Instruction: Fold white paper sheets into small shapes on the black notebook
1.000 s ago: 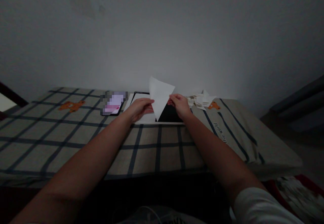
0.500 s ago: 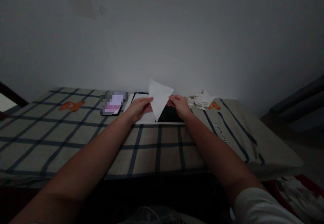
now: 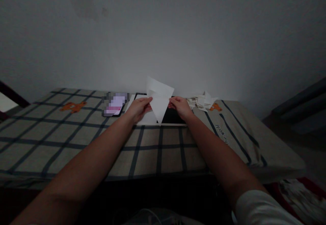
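The white sheet of paper (image 3: 159,103) looks partly folded: it hangs as a downward-pointing triangle with a second layer standing up behind its top edge, so I judge that at least one diagonal fold is made and further creasing is left, while a pile of finished folded papers (image 3: 202,101) lies just to the right. The left hand (image 3: 139,109) and right hand (image 3: 179,106) each pinch a top corner with fingers closed on the sheet, holding it above a dark tablet (image 3: 171,115) on the plaid-covered bed (image 3: 76,140).
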`<state>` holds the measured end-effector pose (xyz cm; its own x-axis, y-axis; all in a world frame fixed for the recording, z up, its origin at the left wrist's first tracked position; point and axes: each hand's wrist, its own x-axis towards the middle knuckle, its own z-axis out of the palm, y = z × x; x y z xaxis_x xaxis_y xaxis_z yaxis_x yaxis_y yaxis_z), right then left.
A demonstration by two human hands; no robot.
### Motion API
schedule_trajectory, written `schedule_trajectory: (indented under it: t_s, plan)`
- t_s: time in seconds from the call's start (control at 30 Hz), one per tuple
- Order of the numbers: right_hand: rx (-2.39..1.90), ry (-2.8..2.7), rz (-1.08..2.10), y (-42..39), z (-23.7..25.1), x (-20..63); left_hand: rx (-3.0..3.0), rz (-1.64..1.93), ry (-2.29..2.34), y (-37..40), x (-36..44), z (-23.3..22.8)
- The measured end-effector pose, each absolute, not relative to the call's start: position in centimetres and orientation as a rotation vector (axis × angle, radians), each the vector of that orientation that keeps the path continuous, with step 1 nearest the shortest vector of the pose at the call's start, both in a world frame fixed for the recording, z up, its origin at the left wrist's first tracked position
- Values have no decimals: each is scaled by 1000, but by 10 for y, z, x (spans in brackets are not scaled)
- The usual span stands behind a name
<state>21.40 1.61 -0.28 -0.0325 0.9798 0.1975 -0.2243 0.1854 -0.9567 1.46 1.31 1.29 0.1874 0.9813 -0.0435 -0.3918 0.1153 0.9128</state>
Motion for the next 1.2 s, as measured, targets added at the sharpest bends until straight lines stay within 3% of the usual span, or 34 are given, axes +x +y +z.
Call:
schedule_trajectory:
  t_s: [0.73, 0.97, 1.2]
  plan:
    - [-949, -1253, 1214, 14, -2, 216, 833, 1343, 786, 24, 8, 10]
    - [-1104, -1267, 1127, 17, -4, 217, 1444, 1595, 1248, 14, 7, 16]
    - [-1328, -1551, 599, 24, -15, 218, 2372, 947, 863, 6, 18, -1]
